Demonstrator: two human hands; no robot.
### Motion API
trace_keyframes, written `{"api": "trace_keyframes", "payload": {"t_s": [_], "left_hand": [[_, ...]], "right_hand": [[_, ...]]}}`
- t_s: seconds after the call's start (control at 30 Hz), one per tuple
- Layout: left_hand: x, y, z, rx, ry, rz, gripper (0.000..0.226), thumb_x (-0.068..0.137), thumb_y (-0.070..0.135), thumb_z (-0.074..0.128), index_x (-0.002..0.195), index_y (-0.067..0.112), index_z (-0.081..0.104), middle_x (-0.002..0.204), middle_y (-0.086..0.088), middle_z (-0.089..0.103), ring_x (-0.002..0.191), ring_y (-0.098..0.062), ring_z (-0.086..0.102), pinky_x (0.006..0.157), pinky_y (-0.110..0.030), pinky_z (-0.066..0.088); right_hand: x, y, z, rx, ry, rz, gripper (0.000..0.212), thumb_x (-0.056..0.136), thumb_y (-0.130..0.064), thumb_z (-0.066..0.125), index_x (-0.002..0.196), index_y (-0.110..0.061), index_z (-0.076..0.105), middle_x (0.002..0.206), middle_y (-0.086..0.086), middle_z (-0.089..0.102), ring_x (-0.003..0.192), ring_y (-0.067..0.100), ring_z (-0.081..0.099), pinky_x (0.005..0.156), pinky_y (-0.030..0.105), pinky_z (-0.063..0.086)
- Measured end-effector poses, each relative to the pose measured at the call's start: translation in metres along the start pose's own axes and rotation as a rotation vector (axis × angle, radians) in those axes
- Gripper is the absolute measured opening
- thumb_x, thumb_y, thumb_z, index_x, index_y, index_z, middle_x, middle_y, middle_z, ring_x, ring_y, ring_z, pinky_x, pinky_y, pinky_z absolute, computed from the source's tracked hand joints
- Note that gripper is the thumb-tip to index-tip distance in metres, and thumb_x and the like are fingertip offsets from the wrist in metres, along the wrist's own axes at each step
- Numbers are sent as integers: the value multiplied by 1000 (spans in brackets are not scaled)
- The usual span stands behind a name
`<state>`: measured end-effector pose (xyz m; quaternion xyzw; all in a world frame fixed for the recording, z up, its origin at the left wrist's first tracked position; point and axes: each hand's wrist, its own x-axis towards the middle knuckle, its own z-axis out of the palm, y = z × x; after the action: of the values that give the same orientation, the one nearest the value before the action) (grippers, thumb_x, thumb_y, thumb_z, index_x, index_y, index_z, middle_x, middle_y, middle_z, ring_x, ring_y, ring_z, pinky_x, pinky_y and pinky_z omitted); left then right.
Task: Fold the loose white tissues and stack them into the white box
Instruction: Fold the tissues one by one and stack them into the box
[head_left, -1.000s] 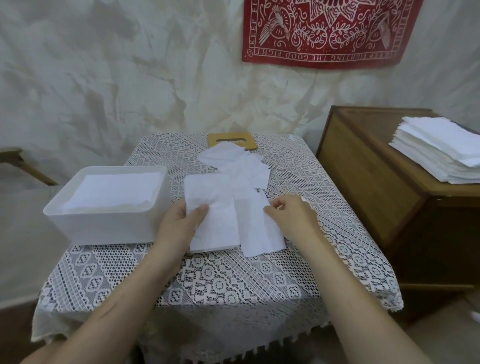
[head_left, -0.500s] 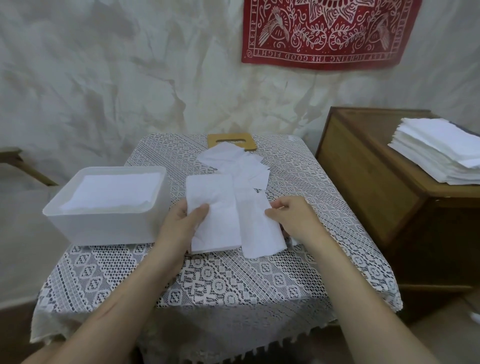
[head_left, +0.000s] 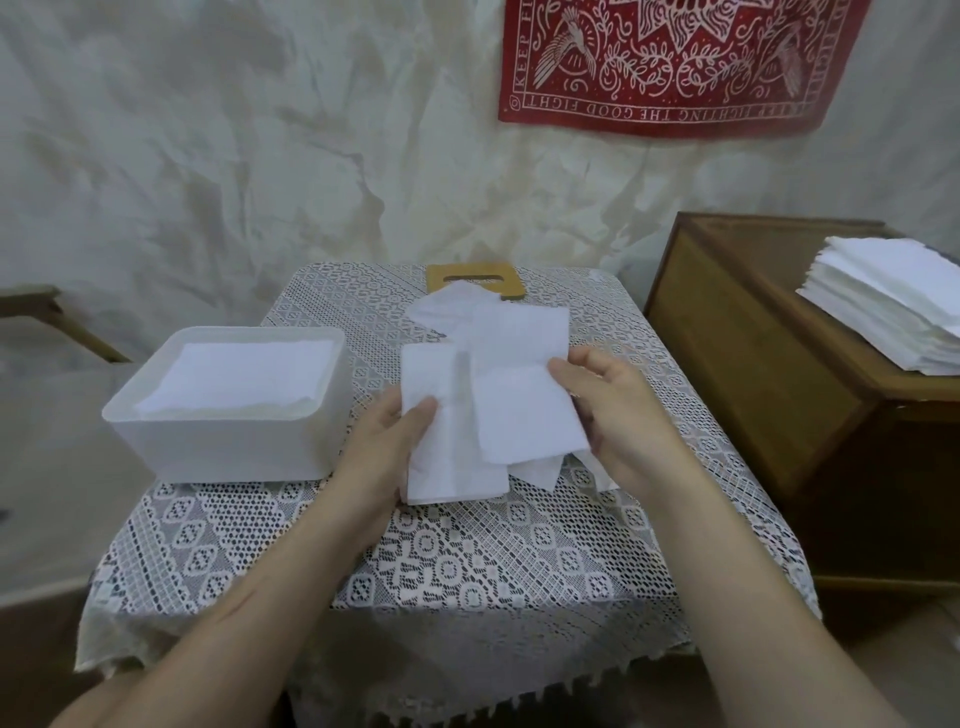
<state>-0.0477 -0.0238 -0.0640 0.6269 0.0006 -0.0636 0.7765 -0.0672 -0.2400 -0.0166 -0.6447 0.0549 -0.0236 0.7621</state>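
Observation:
A folded white tissue (head_left: 441, 441) lies on the lace tablecloth, and my left hand (head_left: 387, 452) grips its left edge with the thumb on top. My right hand (head_left: 608, 415) pinches a second white tissue (head_left: 519, 384) by its right edge and holds it raised, overlapping the first one. More loose tissues (head_left: 447, 309) lie behind them. The white box (head_left: 223, 447) stands to the left of my left hand, with a stack of folded tissues (head_left: 244, 376) inside.
A wooden lid with a slot (head_left: 475, 278) lies at the table's far edge. To the right stands a wooden cabinet (head_left: 753, 364) bearing a tall pile of white tissues (head_left: 893, 301). A red cloth (head_left: 675, 62) hangs on the wall.
My right hand has lifted the right tissue off the table and swung it up and leftward over the folded one. My left hand has stayed on the left tissue.

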Motion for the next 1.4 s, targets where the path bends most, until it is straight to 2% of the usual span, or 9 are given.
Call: {"api": "trace_keyframes", "payload": {"t_s": [0.17, 0.3, 0.47, 0.67, 0.8, 0.97, 1.1, 1.23, 1.4], "left_hand": [[-3, 0, 9, -99, -36, -9, 21, 108, 18, 48, 119, 23, 66, 115, 1, 78, 100, -12, 75, 81, -34, 58], [-4, 1, 9, -123, -39, -52, 26, 109, 29, 46, 128, 24, 63, 123, 0, 75, 114, -20, 72, 100, -49, 55], [-6, 1, 11, -158, -41, -66, 36, 110, 36, 40, 135, 18, 61, 129, -6, 73, 122, -25, 68, 109, -57, 48], [-11, 4, 13, -177, -74, -33, 39, 111, 40, 36, 133, 20, 60, 124, -4, 75, 116, -22, 71, 102, -50, 54], [-10, 3, 11, -146, -92, -17, 36, 104, 41, 48, 130, 20, 62, 122, -5, 76, 115, -25, 72, 97, -49, 56], [-7, -3, 7, -56, -65, 13, 27, 105, 20, 54, 131, 20, 63, 121, -4, 76, 112, -26, 73, 91, -47, 59], [-5, 0, 6, -72, -64, 28, 24, 104, 18, 54, 126, 18, 65, 116, -3, 78, 103, -22, 76, 77, -36, 63], [-5, 0, 4, -60, -91, 26, 25, 102, 20, 57, 126, 18, 65, 116, -5, 78, 103, -24, 75, 80, -40, 62], [-4, -3, 1, 59, -55, 59, 22, 96, 18, 68, 118, 20, 68, 110, -4, 79, 99, -25, 76, 79, -42, 61]], "right_hand": [[0, 14, 20, -218, 7, 9, 16, 96, -17, 69, 101, -3, 70, 84, 7, 73, 62, 17, 65, 43, 18, 44], [4, 18, 23, -227, 17, 8, 15, 96, -16, 68, 105, -6, 73, 92, 10, 77, 69, 17, 69, 54, 26, 52], [-1, 17, 32, -94, -15, 51, 9, 98, -13, 65, 96, -8, 73, 78, 0, 73, 56, 10, 64, 48, 19, 47], [-1, 18, 41, -153, 10, 17, 9, 97, -17, 67, 89, -18, 71, 83, 0, 74, 62, 9, 67, 50, 22, 51], [1, 20, 43, -242, 56, -31, 13, 95, -19, 69, 83, -24, 67, 90, 7, 74, 71, 14, 69, 56, 30, 55], [4, 24, 39, -406, 103, -96, 7, 90, -30, 74, 94, -28, 68, 84, -1, 71, 74, 18, 70, 63, 42, 60], [1, 18, 35, -414, 17, 35, 34, 91, -41, 73, 118, -22, 64, 98, -2, 70, 78, 9, 68, 66, 29, 53], [-7, 15, 37, -156, -115, 157, 21, 97, -17, 68, 108, 1, 67, 59, -8, 62, 40, 0, 52, 41, 14, 41], [-1, 21, 37, -234, -86, 75, 13, 97, -12, 67, 94, 1, 68, 48, -15, 56, 40, -3, 49, 42, 11, 37]]}}
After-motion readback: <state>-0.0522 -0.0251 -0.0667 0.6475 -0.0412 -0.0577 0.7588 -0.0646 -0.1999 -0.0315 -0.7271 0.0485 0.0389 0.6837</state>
